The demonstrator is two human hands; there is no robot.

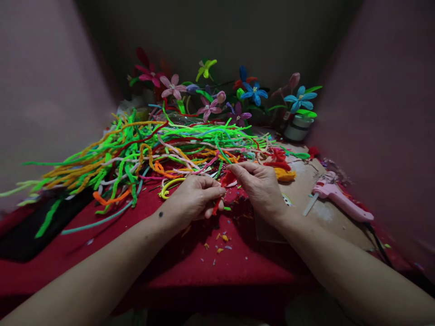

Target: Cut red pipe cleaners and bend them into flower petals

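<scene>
Between my two hands is a red pipe cleaner (228,179), bent into a small fuzzy shape. My left hand (199,195) pinches its lower end between thumb and fingers, and a red tip pokes out below. Higher up, my right hand (258,188) has thumb and forefinger closed on its upper part. The fingers cover some of the piece. Just beyond both hands lies a large heap of pipe cleaners (204,138) in green, orange, white, red and pink. Red and yellow fuzzy pieces (284,174) rest behind my right hand.
Pipe-cleaner flowers (208,108) stand along the back, one in a small white pot (299,127). To the right, a pink hot glue gun (340,199) lies on a brown board (322,231). Scraps (222,238) dot the red cloth (244,267). Walls flank both sides.
</scene>
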